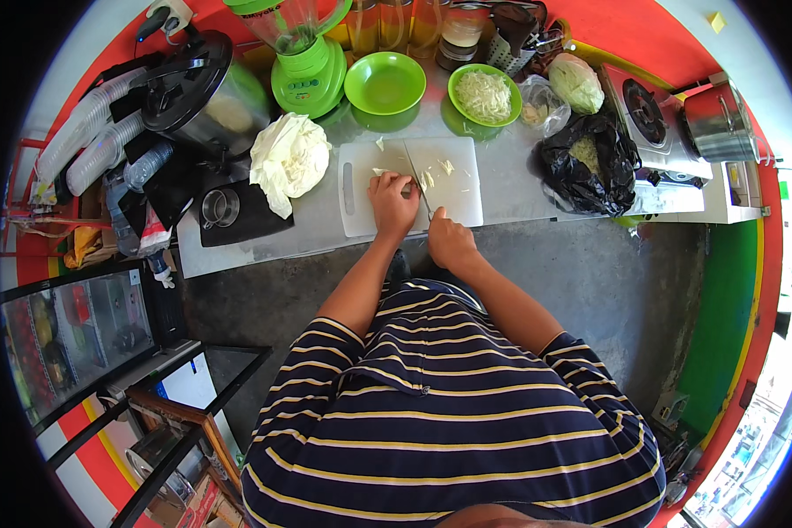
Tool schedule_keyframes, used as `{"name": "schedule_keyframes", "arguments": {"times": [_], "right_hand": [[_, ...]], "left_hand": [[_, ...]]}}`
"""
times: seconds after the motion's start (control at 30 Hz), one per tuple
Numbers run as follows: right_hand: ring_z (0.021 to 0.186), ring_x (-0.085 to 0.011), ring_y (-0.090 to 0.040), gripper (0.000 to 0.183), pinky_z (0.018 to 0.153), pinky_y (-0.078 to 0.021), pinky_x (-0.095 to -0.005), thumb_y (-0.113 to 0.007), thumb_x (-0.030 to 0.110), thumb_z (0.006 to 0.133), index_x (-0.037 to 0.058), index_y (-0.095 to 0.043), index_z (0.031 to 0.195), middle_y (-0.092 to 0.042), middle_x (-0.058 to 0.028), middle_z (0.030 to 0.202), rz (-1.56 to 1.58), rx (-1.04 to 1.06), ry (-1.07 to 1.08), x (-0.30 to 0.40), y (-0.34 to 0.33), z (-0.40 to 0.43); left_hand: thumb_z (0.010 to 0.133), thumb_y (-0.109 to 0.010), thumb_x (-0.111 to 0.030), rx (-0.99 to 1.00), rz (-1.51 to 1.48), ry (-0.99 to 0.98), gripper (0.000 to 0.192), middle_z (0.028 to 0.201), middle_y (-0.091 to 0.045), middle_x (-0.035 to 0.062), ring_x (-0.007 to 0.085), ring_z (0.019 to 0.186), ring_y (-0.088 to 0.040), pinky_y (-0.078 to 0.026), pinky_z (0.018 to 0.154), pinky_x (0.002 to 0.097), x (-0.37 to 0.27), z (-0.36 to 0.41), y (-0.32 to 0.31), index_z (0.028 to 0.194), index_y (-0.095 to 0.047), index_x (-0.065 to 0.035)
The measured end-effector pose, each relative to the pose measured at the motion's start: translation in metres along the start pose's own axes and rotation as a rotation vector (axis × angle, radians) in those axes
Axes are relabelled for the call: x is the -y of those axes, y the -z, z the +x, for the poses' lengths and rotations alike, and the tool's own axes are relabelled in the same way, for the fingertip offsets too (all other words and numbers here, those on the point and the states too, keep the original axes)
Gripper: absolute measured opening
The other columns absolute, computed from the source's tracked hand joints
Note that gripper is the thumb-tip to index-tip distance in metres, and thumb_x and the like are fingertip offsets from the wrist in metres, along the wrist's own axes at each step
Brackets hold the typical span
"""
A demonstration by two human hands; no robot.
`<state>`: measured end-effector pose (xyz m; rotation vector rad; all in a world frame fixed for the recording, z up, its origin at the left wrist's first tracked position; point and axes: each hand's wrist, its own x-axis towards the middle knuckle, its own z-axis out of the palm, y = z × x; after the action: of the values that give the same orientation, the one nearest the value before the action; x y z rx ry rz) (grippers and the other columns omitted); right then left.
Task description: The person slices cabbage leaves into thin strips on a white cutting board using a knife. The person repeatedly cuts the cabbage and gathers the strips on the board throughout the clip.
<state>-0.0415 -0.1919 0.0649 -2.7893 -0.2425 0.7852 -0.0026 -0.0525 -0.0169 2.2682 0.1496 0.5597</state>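
Note:
A white cutting board (363, 221) lies before me on the metal worktop. My left hand (394, 206) presses down on it with curled fingers. A pale piece of cabbage (379, 171) pokes out at its fingertips; the rest is hidden under the hand. My right hand (453, 241) grips the handle of a kitchen knife (424, 193), whose blade points away from me, close beside my left fingers. Right of the blade lie loose cabbage shreds (445, 166). Beyond the board, a green bowl (516, 111) holds a heap of shredded cabbage (483, 98).
Behind the board stand another green bowl (385, 84) and a green blender (308, 78). A crumpled cream-coloured bundle (290, 158) sits left, near a glass cup (220, 208) on a black mat. To the right are a cabbage (575, 84), a black plastic bag (591, 188) and a gas stove (653, 129).

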Motion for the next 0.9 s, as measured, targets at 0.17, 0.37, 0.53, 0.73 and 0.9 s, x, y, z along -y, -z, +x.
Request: {"name": "schedule_keyframes", "arguments": {"times": [0.17, 0.37, 0.53, 0.73, 0.9], "right_hand": [[0.101, -0.0491, -0.076, 0.029, 0.089, -0.0617, -0.0545, -0.062, 0.009, 0.096, -0.0049, -0.049, 0.117, -0.075, -0.0326, 0.102, -0.009, -0.006, 0.018, 0.001, 0.008, 0.004], [0.100, -0.0474, -0.077, 0.026, 0.088, -0.0622, -0.0534, -0.061, 0.009, 0.097, -0.0043, -0.051, 0.116, -0.076, -0.0307, 0.102, -0.014, 0.003, 0.009, 0.000, 0.013, 0.001], [0.097, -0.0443, -0.079, 0.026, 0.085, -0.0641, -0.0507, -0.062, 0.011, 0.098, -0.0040, -0.052, 0.117, -0.078, -0.0278, 0.102, -0.048, -0.051, 0.010, -0.001, -0.002, 0.008], [0.102, -0.0494, -0.076, 0.027, 0.091, -0.0609, -0.0555, -0.060, 0.008, 0.096, -0.0054, -0.050, 0.116, -0.075, -0.0331, 0.105, -0.015, 0.023, 0.043, 0.001, 0.020, 0.008], [0.104, -0.0494, -0.075, 0.026, 0.093, -0.0602, -0.0552, -0.059, 0.007, 0.095, -0.0058, -0.050, 0.116, -0.075, -0.0340, 0.105, 0.033, 0.015, -0.006, 0.004, 0.012, 0.001]], "left_hand": [[0.083, -0.077, -0.015, 0.001, 0.049, -0.021, 0.015, 0.113, -0.063, 0.0036, 0.0303, 0.115, -0.056, -0.042, 0.101, 0.0485, -0.005, -0.001, 0.003, 0.097, -0.081, -0.0142], [0.083, -0.074, -0.017, 0.036, 0.119, -0.048, 0.020, 0.119, -0.064, 0.0033, 0.0291, 0.124, -0.056, -0.039, 0.104, 0.0504, -0.005, -0.002, 0.009, 0.100, -0.083, -0.0142], [0.084, -0.071, -0.019, 0.090, 0.276, -0.200, 0.023, 0.119, -0.066, 0.0037, 0.0260, 0.125, -0.057, -0.037, 0.106, 0.0513, -0.008, 0.005, 0.020, 0.103, -0.084, -0.0166], [0.085, -0.071, -0.020, 0.329, 0.320, -0.211, 0.023, 0.105, -0.067, 0.0009, 0.0201, 0.121, -0.058, -0.037, 0.104, 0.0502, -0.012, 0.020, 0.040, 0.102, -0.086, -0.0180], [0.086, -0.071, -0.020, 0.445, 0.318, -0.311, 0.021, 0.104, -0.067, -0.0016, 0.0196, 0.111, -0.059, -0.037, 0.098, 0.0465, -0.008, 0.033, 0.056, 0.100, -0.086, -0.0196]]}}
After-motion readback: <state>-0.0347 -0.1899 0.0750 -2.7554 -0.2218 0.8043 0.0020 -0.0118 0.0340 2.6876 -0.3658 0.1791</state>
